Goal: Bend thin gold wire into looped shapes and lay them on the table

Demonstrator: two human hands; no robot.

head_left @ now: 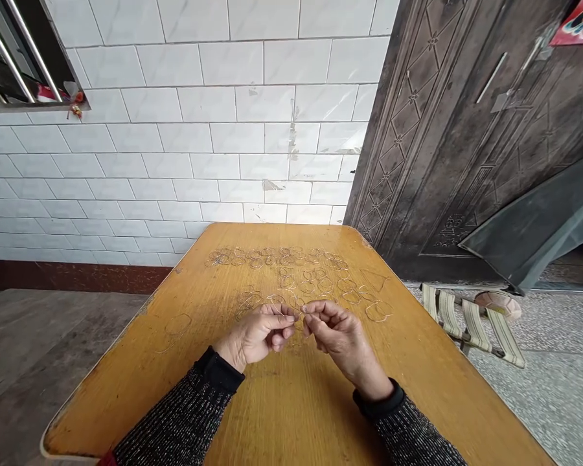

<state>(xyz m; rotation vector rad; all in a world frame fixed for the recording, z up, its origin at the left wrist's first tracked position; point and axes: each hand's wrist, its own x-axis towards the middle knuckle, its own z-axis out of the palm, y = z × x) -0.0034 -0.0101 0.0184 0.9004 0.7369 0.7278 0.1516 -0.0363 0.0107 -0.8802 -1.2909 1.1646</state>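
Note:
My left hand (267, 330) and my right hand (337, 333) meet over the middle of the table, fingertips almost touching. Both are closed in a pinch on a thin wire (298, 309) that runs between them. Its full shape is lost against the loops behind. Just beyond my hands lie several loose wire loops (350, 290), and a tangle of loops (249, 301) sits by my left fingers. Farther back, a row of wire rings (272, 257) stretches across the table. A single wire loop (178, 325) rests at the left.
The wooden table (291, 414) reaches to a white tiled wall (233, 142). At the right stand a dark carved door (418, 155) and a low stool with striped straps (473, 323). A barred window (19, 58) is at upper left.

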